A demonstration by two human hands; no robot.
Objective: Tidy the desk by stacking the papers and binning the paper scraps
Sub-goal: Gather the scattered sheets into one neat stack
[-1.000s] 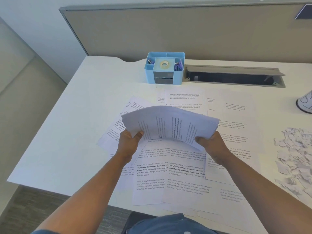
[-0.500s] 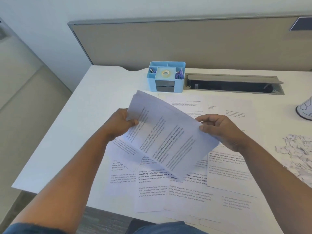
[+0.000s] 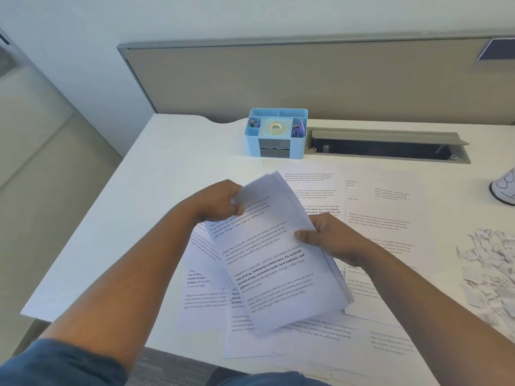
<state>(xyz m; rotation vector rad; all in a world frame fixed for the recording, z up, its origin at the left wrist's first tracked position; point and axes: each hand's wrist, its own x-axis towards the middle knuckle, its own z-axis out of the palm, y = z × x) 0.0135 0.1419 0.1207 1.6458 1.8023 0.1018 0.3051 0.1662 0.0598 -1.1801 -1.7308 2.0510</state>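
I hold a small stack of printed sheets (image 3: 278, 260) tilted above the white desk (image 3: 145, 218). My left hand (image 3: 220, 203) pinches its upper left corner. My right hand (image 3: 328, 236) grips its right long edge, thumb on top. Several more printed sheets (image 3: 376, 218) lie loose and overlapping on the desk under and around the stack. A heap of white paper scraps (image 3: 490, 268) sits at the desk's right edge.
A light blue desk organiser (image 3: 276, 133) with a tape roll stands at the back. To its right is an open grey cable slot (image 3: 387, 146). A white patterned object (image 3: 505, 188) shows at the far right. A beige partition (image 3: 306, 79) backs the desk.
The stack went from lying flat and wide between my hands to turned lengthwise and tilted. My left hand moved up to its top corner, my right hand to its right edge.
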